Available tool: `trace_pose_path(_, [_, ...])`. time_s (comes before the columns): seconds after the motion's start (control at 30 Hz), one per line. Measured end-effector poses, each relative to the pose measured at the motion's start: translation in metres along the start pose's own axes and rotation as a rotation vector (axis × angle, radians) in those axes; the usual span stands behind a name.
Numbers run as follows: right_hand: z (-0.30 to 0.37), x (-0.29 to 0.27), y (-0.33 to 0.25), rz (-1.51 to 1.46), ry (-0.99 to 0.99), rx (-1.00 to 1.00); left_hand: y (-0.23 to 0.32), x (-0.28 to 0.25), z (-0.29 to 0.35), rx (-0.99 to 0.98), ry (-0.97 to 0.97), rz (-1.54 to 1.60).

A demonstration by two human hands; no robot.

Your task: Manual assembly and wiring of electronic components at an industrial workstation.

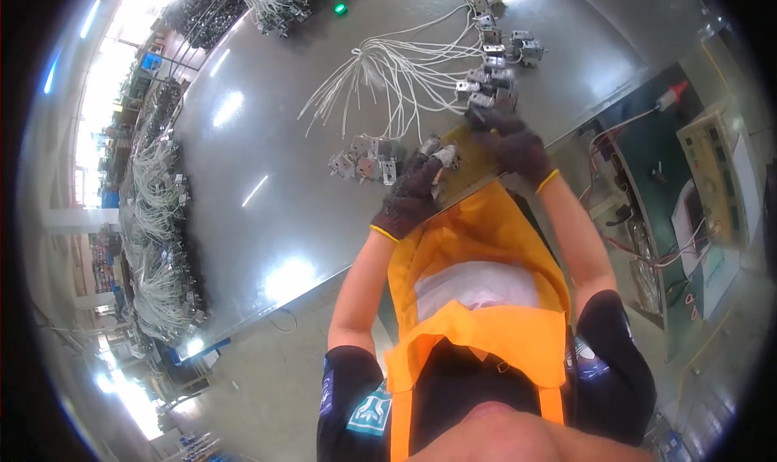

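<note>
My left hand [411,191], in a dark glove with a yellow cuff and pale wraps on its fingertips, is closed at the left end of a brass-coloured plate [472,161] near the table's front edge. What its fingers hold is hidden. My right hand [515,145], gloved the same way, reaches over the plate's right side, its smeared fingers against the near end of a row of small silver metal boxes [493,51]. White wires [405,65] run from these boxes to a bunch on their left. More metal boxes [368,163] lie just left of my left hand.
The grey metal table [243,163] carries a heap of wired parts [154,235] along its left edge and another heap [275,5] at the far left. A green light [340,10] shows beyond the wires. To the right, a beige instrument box [712,167] stands beside loose cables.
</note>
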State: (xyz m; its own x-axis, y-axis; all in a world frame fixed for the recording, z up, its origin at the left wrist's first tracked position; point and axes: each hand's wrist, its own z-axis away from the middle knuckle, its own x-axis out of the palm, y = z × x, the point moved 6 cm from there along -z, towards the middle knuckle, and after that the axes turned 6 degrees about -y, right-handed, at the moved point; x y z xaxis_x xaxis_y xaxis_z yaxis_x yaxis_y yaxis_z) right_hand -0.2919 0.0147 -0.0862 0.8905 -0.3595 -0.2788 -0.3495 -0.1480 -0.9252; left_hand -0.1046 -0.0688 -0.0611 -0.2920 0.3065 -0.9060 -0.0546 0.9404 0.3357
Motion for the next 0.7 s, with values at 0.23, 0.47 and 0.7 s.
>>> trace_pose_path(0.23, [0.005,-0.018,-0.026,0.009,-0.115,0.411,-0.019,0.019,-0.002,-0.447,0.308,0.975])
trace_pose_path(0.47, [0.024,-0.011,-0.036,0.521,-0.105,-0.14,0.019,0.021,-0.033,-0.312,0.474,0.18])
trace_pose_path(0.7, [0.011,0.018,-0.068,0.917,-0.331,0.043,0.007,0.035,-0.047,-0.324,0.284,0.459])
